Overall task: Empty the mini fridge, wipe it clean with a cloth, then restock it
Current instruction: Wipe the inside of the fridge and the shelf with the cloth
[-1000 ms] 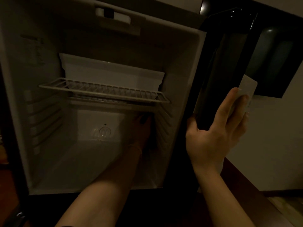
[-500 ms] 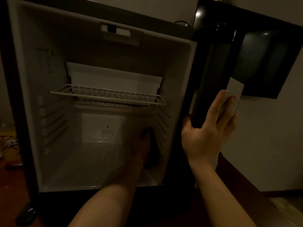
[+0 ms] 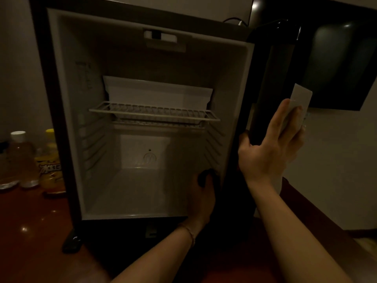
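Note:
The mini fridge (image 3: 67,119) stands open, and its white inside holds only a wire shelf (image 3: 155,113) and a white tray behind it. My left hand (image 3: 201,198) reaches into the lower right corner and grips a dark cloth (image 3: 206,175) against the right inner wall. The cloth is hard to make out in the dim light. My right hand (image 3: 265,154) holds the edge of the black fridge door (image 3: 271,82), thumb on the inner side and fingers wrapped round the outer side.
Two drink bottles, one pale (image 3: 20,158) and one yellow (image 3: 51,160), stand on the reddish wooden surface (image 3: 30,231) left of the fridge. A dark screen (image 3: 342,64) hangs on the wall behind the door. A white card (image 3: 299,97) sticks out by my right fingers.
My left hand has slid with the cloth down and forward along the fridge's right inner wall. My right hand has kept its hold on the door. The view has shifted left, bringing the bottles in.

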